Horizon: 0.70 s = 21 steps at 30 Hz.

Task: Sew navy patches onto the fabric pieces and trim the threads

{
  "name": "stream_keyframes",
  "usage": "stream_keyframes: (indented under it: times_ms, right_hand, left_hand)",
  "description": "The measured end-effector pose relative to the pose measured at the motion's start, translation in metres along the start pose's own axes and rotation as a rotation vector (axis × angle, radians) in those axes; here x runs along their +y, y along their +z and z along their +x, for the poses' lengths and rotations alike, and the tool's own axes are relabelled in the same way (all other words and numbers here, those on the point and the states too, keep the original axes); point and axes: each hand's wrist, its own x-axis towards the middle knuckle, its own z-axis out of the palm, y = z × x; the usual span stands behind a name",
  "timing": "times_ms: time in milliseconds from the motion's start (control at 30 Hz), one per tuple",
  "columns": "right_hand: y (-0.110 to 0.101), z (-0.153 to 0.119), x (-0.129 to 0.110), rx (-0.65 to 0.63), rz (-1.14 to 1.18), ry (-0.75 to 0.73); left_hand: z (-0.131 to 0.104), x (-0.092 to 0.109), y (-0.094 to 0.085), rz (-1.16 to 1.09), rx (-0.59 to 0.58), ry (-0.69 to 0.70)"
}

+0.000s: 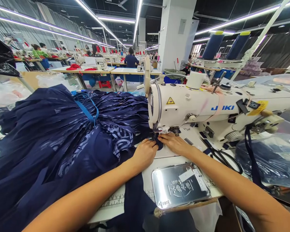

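Both my hands are at the needle of a white sewing machine [183, 100]. My left hand [146, 153] has its fingers pressed together on navy fabric [160, 144] just left of the presser foot. From the right, my right hand [175, 143] reaches in with its fingertips on the same fabric, close by the needle. What exactly lies under the fingertips is partly hidden. A big heap of navy garments [70, 135] with pale embroidery spreads to the left, and a blue strap [85, 111] is tied round it.
A shiny metal tin lid [180, 185] lies before the machine. Black scissors [222, 154] and a plastic-wrapped navy bundle [270, 158] are to the right. Two navy thread cones [212, 45] stand behind. Further back, people sit at other sewing tables [135, 70].
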Motion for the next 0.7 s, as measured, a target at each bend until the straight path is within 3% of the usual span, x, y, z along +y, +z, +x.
stream_keyframes:
  times_ms: [400,600,700]
  right_hand:
    - [0.002,0.002,-0.002,-0.004,-0.015,0.077]
    - [0.004,0.003,-0.005,0.017,-0.003,0.103]
    - [0.002,0.003,-0.007,0.042,0.003,0.114]
  left_hand:
    - [0.004,-0.002,0.001,0.055,0.052,-0.008]
    - [-0.006,0.003,0.0,0.075,0.088,0.038]
    - [-0.011,-0.004,-0.005,0.061,0.065,0.071]
